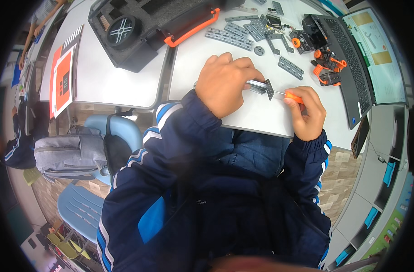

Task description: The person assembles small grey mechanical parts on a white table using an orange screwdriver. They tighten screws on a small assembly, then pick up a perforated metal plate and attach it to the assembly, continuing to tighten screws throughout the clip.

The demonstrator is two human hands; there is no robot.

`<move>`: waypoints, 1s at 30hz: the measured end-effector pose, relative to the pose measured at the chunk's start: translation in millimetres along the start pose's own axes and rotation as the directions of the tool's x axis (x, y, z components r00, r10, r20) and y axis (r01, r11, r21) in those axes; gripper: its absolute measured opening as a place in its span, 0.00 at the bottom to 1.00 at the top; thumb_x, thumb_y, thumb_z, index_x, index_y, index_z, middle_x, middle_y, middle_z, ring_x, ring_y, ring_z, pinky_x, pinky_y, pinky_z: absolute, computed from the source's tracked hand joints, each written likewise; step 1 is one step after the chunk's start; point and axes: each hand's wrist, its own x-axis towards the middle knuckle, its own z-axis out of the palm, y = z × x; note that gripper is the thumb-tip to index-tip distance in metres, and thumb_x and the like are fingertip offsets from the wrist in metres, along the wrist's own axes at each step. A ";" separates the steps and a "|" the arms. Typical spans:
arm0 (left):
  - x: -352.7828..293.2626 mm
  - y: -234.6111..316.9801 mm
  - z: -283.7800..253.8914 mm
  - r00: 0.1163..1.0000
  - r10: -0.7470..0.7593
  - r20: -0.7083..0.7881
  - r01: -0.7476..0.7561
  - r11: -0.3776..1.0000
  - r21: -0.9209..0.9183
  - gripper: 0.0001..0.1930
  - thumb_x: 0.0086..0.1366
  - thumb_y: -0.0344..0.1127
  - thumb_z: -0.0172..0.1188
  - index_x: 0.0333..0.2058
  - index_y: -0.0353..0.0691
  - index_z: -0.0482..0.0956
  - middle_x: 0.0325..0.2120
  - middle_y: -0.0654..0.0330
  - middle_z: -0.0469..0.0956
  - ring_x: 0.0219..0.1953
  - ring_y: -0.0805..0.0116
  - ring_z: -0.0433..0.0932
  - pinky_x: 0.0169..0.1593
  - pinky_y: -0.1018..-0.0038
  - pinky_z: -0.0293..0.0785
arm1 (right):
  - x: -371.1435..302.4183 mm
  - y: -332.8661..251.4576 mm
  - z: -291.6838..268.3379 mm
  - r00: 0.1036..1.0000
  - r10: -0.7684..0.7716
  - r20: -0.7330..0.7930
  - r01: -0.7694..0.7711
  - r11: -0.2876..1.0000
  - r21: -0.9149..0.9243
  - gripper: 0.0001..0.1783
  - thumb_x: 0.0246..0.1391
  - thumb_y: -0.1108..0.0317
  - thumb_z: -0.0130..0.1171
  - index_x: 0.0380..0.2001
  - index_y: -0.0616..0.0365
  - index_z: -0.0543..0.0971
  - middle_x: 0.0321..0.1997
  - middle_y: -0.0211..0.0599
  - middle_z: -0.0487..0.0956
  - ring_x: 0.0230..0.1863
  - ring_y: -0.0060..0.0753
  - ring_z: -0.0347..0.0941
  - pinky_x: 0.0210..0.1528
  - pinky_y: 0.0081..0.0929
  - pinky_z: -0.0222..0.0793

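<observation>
My left hand (226, 83) is closed around a grey metal beam (257, 85), which has a small dark perforated plate (269, 89) standing across its right end. In my right hand (308, 112) is a screwdriver with an orange handle (294, 97). Its thin shaft points left, and the tip meets the plate or lies just beside it; I cannot tell which. Both hands are over the near edge of the white table (243, 117). A loose grey perforated beam (291, 68) lies just beyond them, and a small grey disc (259, 51) is further left.
Several grey metal strips (229, 39) lie at the back. Motor-like black and orange parts (327, 68) sit beside an open laptop (352, 68) on the right. A black foam-lined case (139, 54) with an orange handle and printed booklets (64, 84) occupy the left.
</observation>
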 end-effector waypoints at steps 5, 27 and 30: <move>0.0 -1.1 0.2 1.000 0.013 -0.022 -0.013 1.000 -0.006 0.18 0.49 0.21 0.63 0.37 0.51 0.84 0.32 0.69 0.78 0.33 0.62 0.71 0.42 0.68 0.66 | -0.9 -0.6 -1.5 0.999 0.022 -0.035 -0.022 1.000 -0.012 0.07 0.48 0.75 0.65 0.33 0.62 0.80 0.32 0.39 0.78 0.32 0.33 0.75 0.32 0.22 0.70; 0.0 0.2 0.0 1.000 0.002 -0.008 -0.002 1.000 0.002 0.17 0.51 0.21 0.62 0.37 0.51 0.84 0.32 0.69 0.78 0.32 0.62 0.70 0.42 0.69 0.66 | 0.6 3.4 -2.8 0.994 0.069 0.088 -0.074 0.996 0.058 0.04 0.53 0.75 0.59 0.34 0.62 0.79 0.33 0.39 0.77 0.32 0.33 0.75 0.33 0.22 0.68; 0.1 0.2 0.0 1.000 0.000 -0.007 0.000 1.000 0.000 0.17 0.51 0.21 0.62 0.37 0.51 0.84 0.32 0.69 0.78 0.32 0.63 0.70 0.42 0.69 0.65 | 1.8 3.1 -1.3 0.998 -0.017 0.057 0.015 0.999 0.047 0.05 0.53 0.76 0.58 0.34 0.62 0.79 0.33 0.40 0.77 0.34 0.35 0.75 0.36 0.24 0.69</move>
